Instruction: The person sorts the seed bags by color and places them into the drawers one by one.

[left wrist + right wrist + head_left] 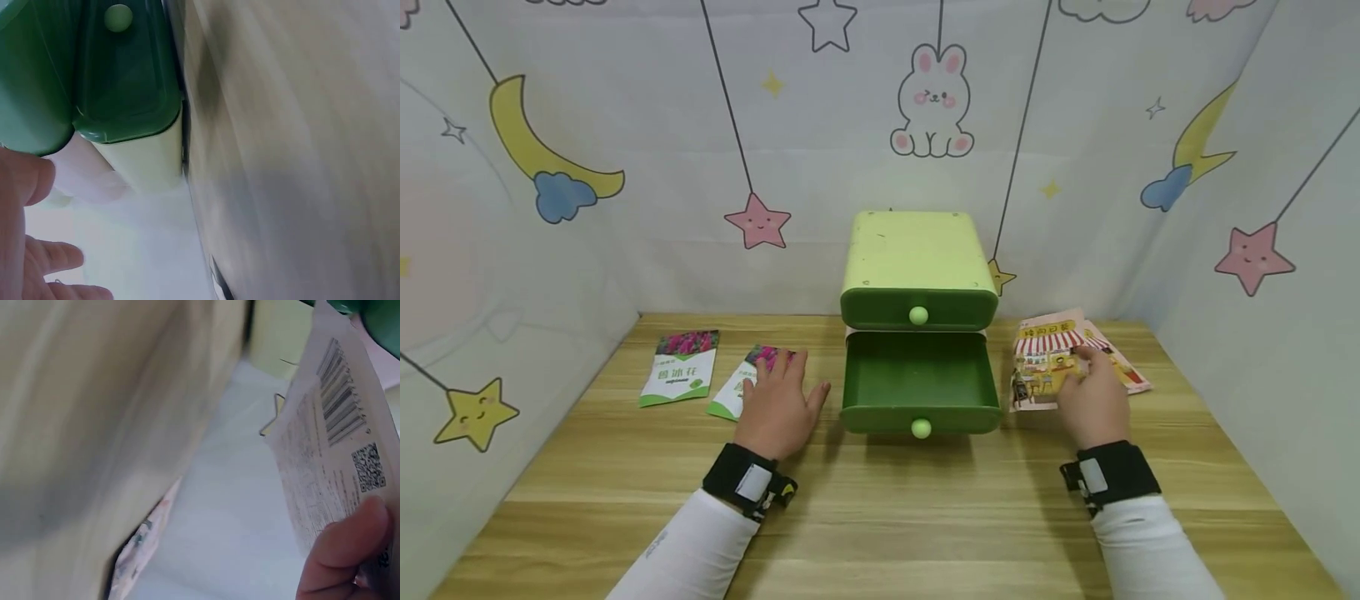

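Observation:
My right hand [1093, 402] pinches a flat pink packet with a shop picture and striped awning [1041, 367]. Its back, with a barcode and QR code, faces the right wrist view, and the thumb presses on the printed packet [340, 444]. A second pink packet [1120, 362] lies behind it on the table. My left hand [781, 407] is over a white and green flower seed packet [730, 392], fingers spread, partly covering it. Between the hands stands a small yellow-green drawer unit [921, 250], its lower drawer [883, 419] pulled out and its upper drawer [880, 310] closed.
Another flower seed packet [681, 369] lies on the wooden table [940, 533] at the far left. White cloth walls [647, 167] with printed stars, moons and a rabbit close off the back and both sides.

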`<control>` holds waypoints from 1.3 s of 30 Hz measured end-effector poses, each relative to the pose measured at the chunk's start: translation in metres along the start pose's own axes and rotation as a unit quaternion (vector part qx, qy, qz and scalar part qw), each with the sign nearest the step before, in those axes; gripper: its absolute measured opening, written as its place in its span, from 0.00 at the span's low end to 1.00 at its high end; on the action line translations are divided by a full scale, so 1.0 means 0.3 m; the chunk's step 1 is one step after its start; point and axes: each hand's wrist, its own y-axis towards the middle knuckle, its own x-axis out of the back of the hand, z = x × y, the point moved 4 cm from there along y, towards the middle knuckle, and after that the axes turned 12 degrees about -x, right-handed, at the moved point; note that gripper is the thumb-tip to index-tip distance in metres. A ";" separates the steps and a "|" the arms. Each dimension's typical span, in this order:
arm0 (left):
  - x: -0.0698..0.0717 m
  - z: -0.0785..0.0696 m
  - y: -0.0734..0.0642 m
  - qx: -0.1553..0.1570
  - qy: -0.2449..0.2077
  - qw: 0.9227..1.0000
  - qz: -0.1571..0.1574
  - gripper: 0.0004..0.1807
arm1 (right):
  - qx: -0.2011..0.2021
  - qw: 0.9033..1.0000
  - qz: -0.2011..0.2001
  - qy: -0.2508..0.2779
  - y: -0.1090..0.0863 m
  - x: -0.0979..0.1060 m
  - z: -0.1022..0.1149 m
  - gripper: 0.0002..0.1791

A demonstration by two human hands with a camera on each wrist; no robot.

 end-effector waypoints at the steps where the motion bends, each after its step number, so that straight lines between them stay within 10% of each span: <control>1: 0.002 0.000 0.001 -0.004 -0.002 1.000 -0.007 0.37 | 0.001 1.000 -0.008 0.009 -0.001 0.009 0.005 0.25; 17: 0.134 -0.087 0.037 -0.057 -0.127 0.985 -0.107 0.35 | 0.027 0.990 -0.064 0.120 -0.063 0.141 0.080 0.26; 39: 0.227 -0.202 0.019 -0.102 -0.245 0.954 -0.138 0.31 | 0.130 0.960 -0.095 0.228 -0.174 0.205 0.170 0.23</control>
